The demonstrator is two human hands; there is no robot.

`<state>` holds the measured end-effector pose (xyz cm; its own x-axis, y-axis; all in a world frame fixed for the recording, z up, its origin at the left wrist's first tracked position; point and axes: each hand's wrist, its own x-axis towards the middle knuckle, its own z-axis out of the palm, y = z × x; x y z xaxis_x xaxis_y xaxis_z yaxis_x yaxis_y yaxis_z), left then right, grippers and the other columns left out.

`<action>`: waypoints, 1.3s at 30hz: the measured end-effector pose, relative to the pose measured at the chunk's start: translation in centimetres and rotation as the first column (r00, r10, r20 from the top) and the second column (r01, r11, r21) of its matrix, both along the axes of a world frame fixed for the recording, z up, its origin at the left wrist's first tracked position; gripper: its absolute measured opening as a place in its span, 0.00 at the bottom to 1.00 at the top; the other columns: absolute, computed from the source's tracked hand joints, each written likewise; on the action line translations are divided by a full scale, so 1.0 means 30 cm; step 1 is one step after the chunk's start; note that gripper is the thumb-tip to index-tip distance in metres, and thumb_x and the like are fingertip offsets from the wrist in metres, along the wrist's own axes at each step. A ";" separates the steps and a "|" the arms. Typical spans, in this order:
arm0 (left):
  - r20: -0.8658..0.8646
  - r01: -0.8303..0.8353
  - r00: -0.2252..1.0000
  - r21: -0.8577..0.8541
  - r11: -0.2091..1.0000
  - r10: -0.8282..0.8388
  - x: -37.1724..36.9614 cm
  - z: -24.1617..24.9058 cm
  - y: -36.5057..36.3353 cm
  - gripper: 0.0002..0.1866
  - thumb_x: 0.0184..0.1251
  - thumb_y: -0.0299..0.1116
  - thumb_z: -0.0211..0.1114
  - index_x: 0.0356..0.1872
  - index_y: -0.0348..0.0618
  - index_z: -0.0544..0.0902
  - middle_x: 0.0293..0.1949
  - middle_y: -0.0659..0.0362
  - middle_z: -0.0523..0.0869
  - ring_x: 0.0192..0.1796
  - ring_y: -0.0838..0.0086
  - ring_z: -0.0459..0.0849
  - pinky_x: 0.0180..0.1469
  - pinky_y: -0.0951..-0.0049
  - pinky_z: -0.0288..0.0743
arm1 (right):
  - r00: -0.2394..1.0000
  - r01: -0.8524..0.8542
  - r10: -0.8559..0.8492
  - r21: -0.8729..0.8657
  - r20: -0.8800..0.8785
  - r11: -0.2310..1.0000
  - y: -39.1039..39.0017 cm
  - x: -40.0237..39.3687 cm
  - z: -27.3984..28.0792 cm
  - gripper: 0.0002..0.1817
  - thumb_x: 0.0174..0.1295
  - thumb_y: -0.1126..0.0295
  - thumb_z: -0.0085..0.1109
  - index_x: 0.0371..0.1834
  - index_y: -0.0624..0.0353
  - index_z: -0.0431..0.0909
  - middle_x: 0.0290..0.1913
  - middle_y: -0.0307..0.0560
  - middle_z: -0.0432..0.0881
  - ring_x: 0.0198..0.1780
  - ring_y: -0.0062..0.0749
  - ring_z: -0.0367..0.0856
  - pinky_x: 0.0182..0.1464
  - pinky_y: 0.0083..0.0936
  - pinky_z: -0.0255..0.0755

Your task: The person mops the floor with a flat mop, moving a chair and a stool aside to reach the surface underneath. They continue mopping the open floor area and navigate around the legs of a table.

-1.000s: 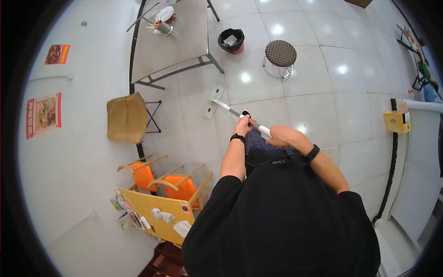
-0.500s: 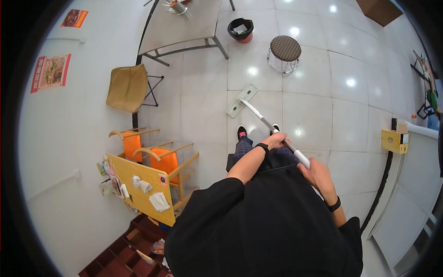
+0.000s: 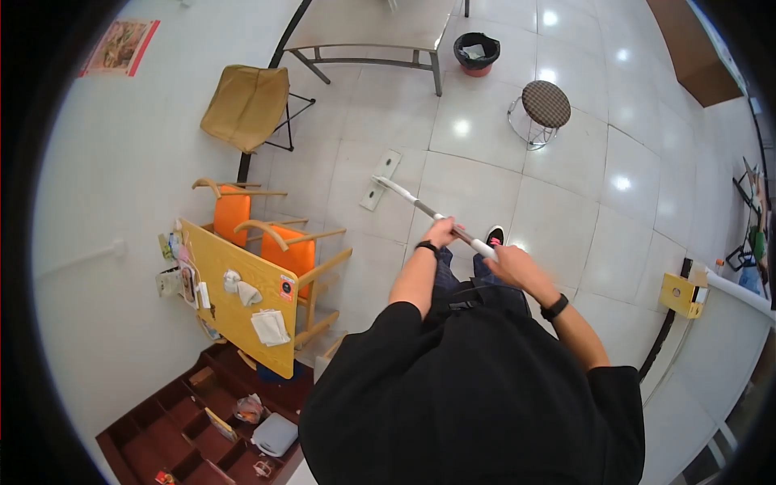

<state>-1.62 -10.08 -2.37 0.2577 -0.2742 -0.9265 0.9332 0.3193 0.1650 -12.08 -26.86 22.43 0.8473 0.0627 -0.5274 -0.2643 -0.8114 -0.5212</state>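
A flat mop (image 3: pixel 404 194) with a white and grey pole slants across the floor in front of me. Its rectangular mop head (image 3: pixel 390 166) lies on the white tiles, left of my feet. My left hand (image 3: pixel 442 232) is wrapped around the middle of the pole. Higher up, at the white grip end, my right hand (image 3: pixel 515 266) is closed on the same pole. Both wrists carry a dark band. One black shoe (image 3: pixel 495 237) with pink laces shows beyond the pole; the other foot is hidden.
To the left stand a yellow table (image 3: pixel 234 319) with cloths on it and orange chairs (image 3: pixel 288 252). Farther off are a tan folding chair (image 3: pixel 245 105), a grey table (image 3: pixel 368 28), a black-lined bin (image 3: pixel 477 55) and a round stool (image 3: pixel 546 103). A yellow box (image 3: pixel 683 294) sits right.
The mop head has moved left across the tiles, nearer the orange chairs. Both hands have shifted left with the pole, and my view has turned and moved.
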 end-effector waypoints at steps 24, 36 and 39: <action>0.228 -0.126 0.967 0.053 0.991 0.111 0.126 0.081 0.586 0.11 0.62 0.27 0.50 0.41 0.29 0.65 0.34 0.50 0.73 0.35 0.63 0.77 0.41 0.63 0.75 | 0.997 0.040 -0.031 0.138 -0.067 0.990 0.613 0.145 -0.129 0.22 0.54 0.58 0.46 0.30 0.74 0.72 0.28 0.66 0.76 0.33 0.57 0.77 0.36 0.44 0.70; 0.135 0.031 0.990 -0.012 0.999 -0.029 -0.588 0.017 -0.144 0.09 0.54 0.20 0.45 0.37 0.29 0.65 0.29 0.48 0.74 0.32 0.60 0.77 0.33 0.62 0.75 | 0.975 0.188 -0.185 0.014 -0.120 0.982 -0.092 -0.620 -0.106 0.21 0.50 0.55 0.51 0.29 0.67 0.75 0.27 0.60 0.77 0.31 0.50 0.76 0.35 0.38 0.67; 0.077 0.300 0.953 -0.124 0.946 -0.292 -0.789 -0.044 -0.286 0.09 0.56 0.21 0.46 0.38 0.30 0.63 0.28 0.50 0.73 0.32 0.61 0.77 0.35 0.63 0.76 | 0.947 0.300 -0.292 0.039 -0.136 0.953 -0.205 -0.874 -0.045 0.21 0.50 0.55 0.52 0.29 0.67 0.75 0.24 0.57 0.76 0.30 0.45 0.77 0.34 0.35 0.67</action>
